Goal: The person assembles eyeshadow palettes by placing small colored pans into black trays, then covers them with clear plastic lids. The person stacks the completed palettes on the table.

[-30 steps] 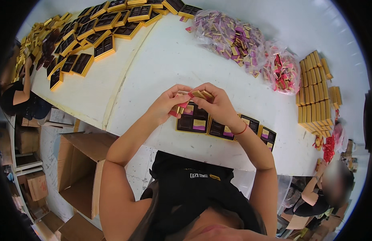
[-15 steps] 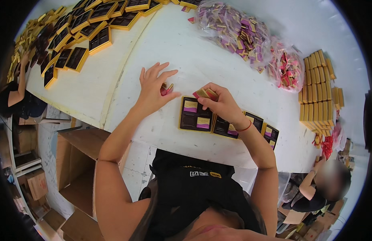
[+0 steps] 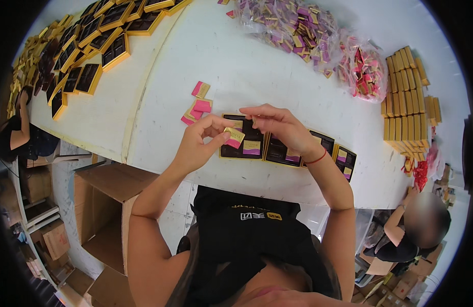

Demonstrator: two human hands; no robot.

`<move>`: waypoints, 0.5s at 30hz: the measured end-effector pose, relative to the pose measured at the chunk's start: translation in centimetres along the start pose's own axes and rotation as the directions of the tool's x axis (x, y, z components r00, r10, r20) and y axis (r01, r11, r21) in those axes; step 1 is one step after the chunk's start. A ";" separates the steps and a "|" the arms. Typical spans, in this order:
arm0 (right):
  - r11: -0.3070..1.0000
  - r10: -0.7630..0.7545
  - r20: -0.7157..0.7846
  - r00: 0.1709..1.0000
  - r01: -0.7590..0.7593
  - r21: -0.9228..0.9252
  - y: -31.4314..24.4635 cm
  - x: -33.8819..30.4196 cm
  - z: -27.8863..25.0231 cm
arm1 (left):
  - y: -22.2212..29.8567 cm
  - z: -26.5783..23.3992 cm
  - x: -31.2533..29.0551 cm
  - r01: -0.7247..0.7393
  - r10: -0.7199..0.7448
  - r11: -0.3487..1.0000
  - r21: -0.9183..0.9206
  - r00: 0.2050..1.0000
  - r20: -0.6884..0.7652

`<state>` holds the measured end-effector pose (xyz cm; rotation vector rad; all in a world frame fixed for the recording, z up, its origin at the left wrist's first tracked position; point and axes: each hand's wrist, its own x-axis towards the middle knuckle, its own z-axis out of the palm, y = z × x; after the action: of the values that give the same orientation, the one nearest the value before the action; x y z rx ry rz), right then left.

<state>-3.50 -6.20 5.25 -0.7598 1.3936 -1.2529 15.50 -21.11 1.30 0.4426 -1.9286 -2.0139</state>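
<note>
Between the thumb and fingers of my left hand [image 3: 198, 146] is a small flat pink-and-gold wrapped piece [image 3: 234, 138], held over the left side of an open gold-rimmed box [image 3: 231, 152]. That box has a dark tray with purple-and-gold pieces [image 3: 252, 147] in two compartments. My right hand [image 3: 287, 132] is pinched above the box's right side; a small edge shows at its fingertips, too little to name. More such boxes [image 3: 283, 152] run to the right, partly behind my right wrist. Several loose pink-and-gold pieces [image 3: 201, 106] lie beyond my left hand.
Gold boxes with dark trays [image 3: 114, 51] are heaped at the far left. Clear bags of purple [image 3: 298, 36] and pink [image 3: 362, 74] pieces lie at the back right, beside stacked gold boxes [image 3: 406, 102]. A cardboard box [image 3: 101, 215] stands below the table; one person works at each side.
The pink-and-gold pieces from my right hand are no longer seen there. Several now lie loose on the table. My left hand has come right and nearer, holding one over the box.
</note>
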 end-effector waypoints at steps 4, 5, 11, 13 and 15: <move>0.992 -0.080 -0.024 0.997 0.077 -0.099 1.1 -0.6 -0.8 | -0.8 0.3 -1.3 -0.043 0.051 0.991 0.129 0.997 -0.060; 0.994 -0.058 -0.076 0.995 0.051 -0.095 1.4 -0.5 -1.1 | -1.0 0.5 -1.5 -0.066 0.081 0.982 0.177 0.994 -0.080; 0.998 -0.039 -0.305 0.952 0.023 -0.056 0.9 -0.5 -1.1 | -1.6 1.0 -2.1 -0.027 0.072 0.921 0.390 0.992 -0.102; 0.995 -0.097 -0.303 0.948 0.093 -0.026 1.5 -0.5 -0.8 | -1.7 1.3 -2.3 -0.039 0.094 0.895 0.444 0.990 -0.104; 0.993 -0.113 -0.304 0.946 0.114 -0.015 2.6 -0.4 -0.7 | -1.8 1.8 -2.3 -0.079 0.156 0.876 0.475 0.980 -0.124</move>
<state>-3.56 -4.98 2.87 -0.6712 1.6133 -1.5108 16.80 -18.37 -0.37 0.5628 -2.2712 -1.3751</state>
